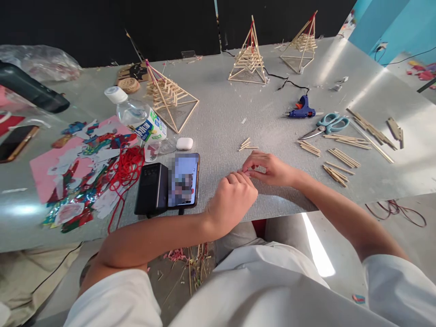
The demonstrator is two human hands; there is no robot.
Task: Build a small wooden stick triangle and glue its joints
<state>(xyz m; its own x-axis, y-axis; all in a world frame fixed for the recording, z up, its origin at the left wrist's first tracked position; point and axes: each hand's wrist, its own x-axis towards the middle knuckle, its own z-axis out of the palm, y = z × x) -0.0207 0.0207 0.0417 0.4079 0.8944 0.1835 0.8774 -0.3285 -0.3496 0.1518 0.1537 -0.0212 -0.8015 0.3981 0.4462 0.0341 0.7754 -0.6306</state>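
Observation:
My left hand point(234, 196) is closed near the table's front edge, its fingers turned inward. Against its fingertips, my right hand point(269, 168) pinches with thumb and index finger. Whatever lies between the two hands is too small and too covered to name. Just beyond them lie several short wooden sticks point(245, 144). More cut sticks lie in bundles point(344, 157) to the right, beside blue-handled scissors point(329, 125). Left of my hands, a phone point(183, 181) with a lit screen rests by a black box-shaped device point(151, 187).
Stick pyramids point(250, 59) stand at the back. A blue glue gun point(301, 108) lies behind the scissors, its cord trailing backward. On the left are a plastic bottle point(136, 116), a white earbud case point(184, 143), red yarn point(127, 170) and scraps on pink paper point(42, 177).

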